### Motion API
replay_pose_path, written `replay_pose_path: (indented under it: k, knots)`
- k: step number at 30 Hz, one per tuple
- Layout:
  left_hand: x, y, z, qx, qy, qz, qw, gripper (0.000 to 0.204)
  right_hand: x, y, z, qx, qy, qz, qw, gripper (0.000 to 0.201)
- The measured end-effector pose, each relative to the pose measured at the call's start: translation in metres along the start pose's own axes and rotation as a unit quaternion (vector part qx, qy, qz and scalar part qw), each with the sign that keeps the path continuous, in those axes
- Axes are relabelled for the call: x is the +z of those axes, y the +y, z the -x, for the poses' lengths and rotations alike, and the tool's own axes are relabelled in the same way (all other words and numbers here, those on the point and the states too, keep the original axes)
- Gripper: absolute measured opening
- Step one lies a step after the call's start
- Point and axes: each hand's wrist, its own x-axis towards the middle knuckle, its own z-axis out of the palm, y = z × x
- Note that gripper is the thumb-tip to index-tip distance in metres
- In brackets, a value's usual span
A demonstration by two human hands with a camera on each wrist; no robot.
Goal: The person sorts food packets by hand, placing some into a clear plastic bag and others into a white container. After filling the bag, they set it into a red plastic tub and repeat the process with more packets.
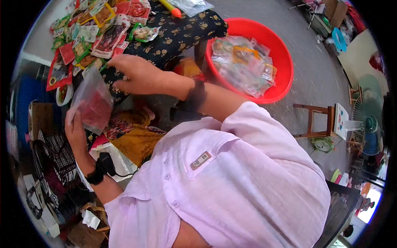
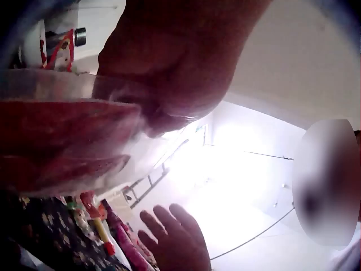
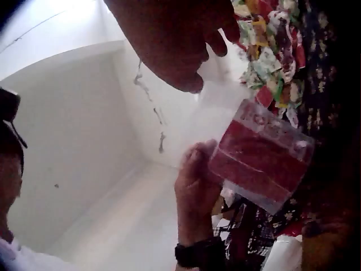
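In the head view my left hand [image 1: 76, 130] grips a clear plastic bag [image 1: 89, 89] by its lower left side, with red contents inside. The right wrist view shows the flat red pack [image 3: 259, 152] beside the left hand [image 3: 197, 178], its thumb against the plastic. My right hand [image 1: 138, 74] is in the air to the right of the bag, fingers apart and holding nothing. From the left wrist camera, the right hand [image 2: 180, 240] appears with spread fingers, and the red pack [image 2: 62, 144] fills the left side.
Colourful snack packets [image 1: 89, 35] are heaped on the dark flowered cloth [image 1: 188, 31]. On the floor, a red tub [image 1: 283, 70] holds clear packages [image 1: 244, 66]. A white bowl [image 1: 64, 96] sits below the heap; a wooden stool [image 1: 331, 120] and fan [image 1: 368, 124] stand at right.
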Motion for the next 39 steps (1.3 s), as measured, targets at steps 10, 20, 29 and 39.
replay_pose_path:
  k: [10, 20, 29, 39]
  knots:
    - [0.072, 0.034, 0.03, -0.107, -0.229, 0.257, 0.933, 0.019, -0.052, -0.04, 0.009, 0.043, -0.359, 0.087, 0.928, 0.018]
    - [0.108, -0.011, 0.019, -0.16, -0.223, 0.25, 0.928, 0.022, -0.197, -0.009, 0.074, 0.236, -0.139, 0.077, 0.959, 0.02]
    - [0.117, -0.111, 0.063, -0.281, -0.251, 0.118, 0.919, 0.023, -0.257, 0.126, 0.199, 0.409, -0.161, 0.271, 0.857, 0.012]
    - [0.103, -0.108, 0.08, -0.327, -0.162, 0.198, 0.91, 0.021, -0.305, 0.231, 0.284, 0.49, -0.066, 0.44, 0.75, 0.019]
